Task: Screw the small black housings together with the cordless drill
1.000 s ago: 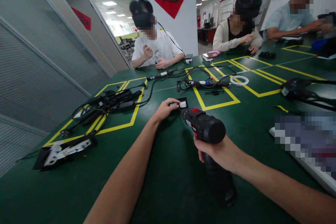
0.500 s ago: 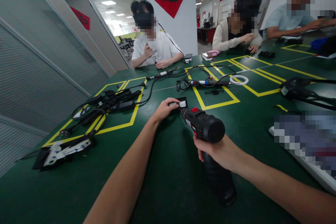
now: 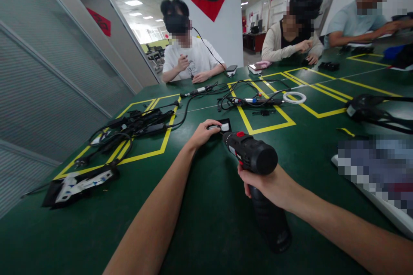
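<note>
My right hand [image 3: 261, 182] is wrapped round the handle of a black cordless drill [image 3: 251, 152] with red details. The drill points forward and left, its chuck close to the fingers of my left hand [image 3: 204, 132]. On the table, those fingers are closed on a small white-and-black part [image 3: 214, 127], largely covered by them. Beside the fingertips is a white block [image 3: 225, 127] on a small black pad [image 3: 229, 122]. Whether the drill's tip touches the part cannot be made out.
Black cables and adapters [image 3: 142, 122] lie left on the green table [image 3: 206, 223], beyond a black pouch with white pieces [image 3: 80, 187]. Ahead are tools with cords [image 3: 254, 101] and a white ring [image 3: 294, 97]. A blurred-out slab [image 3: 374, 176] lies right. Several people sit opposite.
Both my hands and the drill stay nearly in place. The view has shifted very slightly. The person opposite has moved a hand a little.
</note>
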Demonstrator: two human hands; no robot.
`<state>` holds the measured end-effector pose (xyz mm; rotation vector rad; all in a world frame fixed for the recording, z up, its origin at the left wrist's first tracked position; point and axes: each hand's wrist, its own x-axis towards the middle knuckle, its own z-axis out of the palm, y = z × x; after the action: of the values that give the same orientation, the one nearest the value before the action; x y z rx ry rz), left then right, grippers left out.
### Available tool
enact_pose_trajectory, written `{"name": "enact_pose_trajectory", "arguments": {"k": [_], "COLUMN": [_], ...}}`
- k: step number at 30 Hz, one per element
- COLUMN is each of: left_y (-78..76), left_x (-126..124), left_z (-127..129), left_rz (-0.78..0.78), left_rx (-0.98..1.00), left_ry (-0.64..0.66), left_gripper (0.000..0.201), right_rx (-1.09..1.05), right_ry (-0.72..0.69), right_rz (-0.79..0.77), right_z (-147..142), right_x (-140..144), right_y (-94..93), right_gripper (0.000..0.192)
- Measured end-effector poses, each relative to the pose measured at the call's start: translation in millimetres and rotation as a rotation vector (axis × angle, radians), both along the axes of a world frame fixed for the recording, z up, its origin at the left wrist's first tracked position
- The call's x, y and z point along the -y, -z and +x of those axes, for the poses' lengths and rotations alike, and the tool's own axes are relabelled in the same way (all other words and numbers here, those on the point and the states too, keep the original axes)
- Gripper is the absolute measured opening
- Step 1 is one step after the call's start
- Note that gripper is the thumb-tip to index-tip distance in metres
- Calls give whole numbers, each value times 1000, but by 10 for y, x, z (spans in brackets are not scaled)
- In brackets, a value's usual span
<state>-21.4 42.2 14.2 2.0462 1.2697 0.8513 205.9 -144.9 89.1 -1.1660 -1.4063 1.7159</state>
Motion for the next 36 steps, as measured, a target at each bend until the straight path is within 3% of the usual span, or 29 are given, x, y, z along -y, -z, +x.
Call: {"name": "enact_pose_trajectory", "arguments": {"k": [5, 12, 22, 36], "left_y": [-15, -16, -38, 34], "left_x": [14, 10, 28, -28], "left_z": [6, 10, 10, -20], "left_rz": [5, -11, -9, 16], "left_rx": [-4, 3, -6, 2], "left_ry": [1, -11, 2, 21], "left_gripper": [34, 34, 34, 35], "right_rx": [6, -16, 27, 63], "right_ry": [-14, 2, -16, 1], "right_rz": [-4, 4, -2, -4], "right_z": [5, 10, 11, 11], "right_x": [4, 6, 6, 2], "right_y": [26, 14, -1, 18], "right_gripper": [21, 35, 11, 12]}}
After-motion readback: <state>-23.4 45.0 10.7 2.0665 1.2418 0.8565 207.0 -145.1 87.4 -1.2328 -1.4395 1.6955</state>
